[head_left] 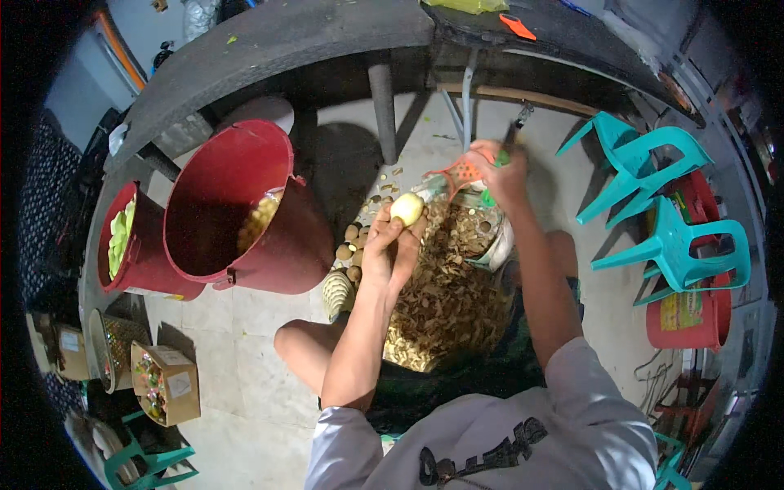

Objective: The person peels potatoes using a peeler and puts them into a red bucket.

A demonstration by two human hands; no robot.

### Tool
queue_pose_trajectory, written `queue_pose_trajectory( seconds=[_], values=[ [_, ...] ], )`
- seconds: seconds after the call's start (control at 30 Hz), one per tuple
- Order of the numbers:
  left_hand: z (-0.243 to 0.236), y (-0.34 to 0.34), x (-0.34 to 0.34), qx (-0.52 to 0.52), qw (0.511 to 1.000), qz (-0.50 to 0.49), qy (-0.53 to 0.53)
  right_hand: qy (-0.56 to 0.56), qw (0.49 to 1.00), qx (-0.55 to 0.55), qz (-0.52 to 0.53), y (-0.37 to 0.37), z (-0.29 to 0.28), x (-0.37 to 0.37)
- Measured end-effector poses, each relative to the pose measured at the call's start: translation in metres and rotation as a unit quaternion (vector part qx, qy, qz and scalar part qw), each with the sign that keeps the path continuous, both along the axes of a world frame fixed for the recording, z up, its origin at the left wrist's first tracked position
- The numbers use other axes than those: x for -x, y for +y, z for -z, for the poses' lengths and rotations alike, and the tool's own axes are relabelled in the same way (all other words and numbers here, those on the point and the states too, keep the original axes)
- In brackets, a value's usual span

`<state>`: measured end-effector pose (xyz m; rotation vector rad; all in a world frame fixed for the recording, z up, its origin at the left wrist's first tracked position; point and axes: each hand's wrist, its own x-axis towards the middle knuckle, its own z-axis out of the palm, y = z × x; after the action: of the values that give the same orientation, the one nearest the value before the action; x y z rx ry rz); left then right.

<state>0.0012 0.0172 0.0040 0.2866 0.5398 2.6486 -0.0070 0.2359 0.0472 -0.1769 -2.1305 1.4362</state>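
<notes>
My left hand [394,245] holds up a pale yellow peeled potato [406,209] in its fingertips. To the right and farther off, my right hand [500,175] is closed around a slim tool with a green part and a dark end [512,135]; motion blur hides its exact kind. Below both hands, between my legs, lies a wide heap of brown and yellowish peelings [449,306]. Several unpeeled brown potatoes [354,255] rest on the floor left of the heap. An orange perforated piece [465,170] shows beside my right hand.
A large red bucket [306,245] with pale pieces in it stands left, beside a smaller red bucket [155,282] holding light green pieces. A dark table [286,45] spans the far side. Teal plastic stools [686,249] stand right; an open cardboard box [181,396] sits at left.
</notes>
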Motion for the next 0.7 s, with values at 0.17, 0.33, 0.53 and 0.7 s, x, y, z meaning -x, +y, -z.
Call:
queue_pose_trajectory(
  seconds=[0.17,0.33,0.53,0.7],
  values=[
    [0.000,-0.001,-0.001,0.014,1.000,-0.009,-0.018,0.014,1.000,-0.002,-0.027,-0.045,-0.024,-0.023],
    [-0.003,0.000,0.000,-0.028,1.000,-0.006,0.006,0.037,0.998,-0.021,0.056,0.016,0.029,0.002],
    [-0.015,-0.019,0.016,0.003,0.998,-0.055,0.014,0.047,0.998,0.032,0.004,0.019,0.052,-0.014],
    [-0.023,-0.029,0.009,0.130,0.983,-0.107,0.076,0.013,0.997,0.069,-0.008,-0.001,0.019,-0.013]
  ],
)
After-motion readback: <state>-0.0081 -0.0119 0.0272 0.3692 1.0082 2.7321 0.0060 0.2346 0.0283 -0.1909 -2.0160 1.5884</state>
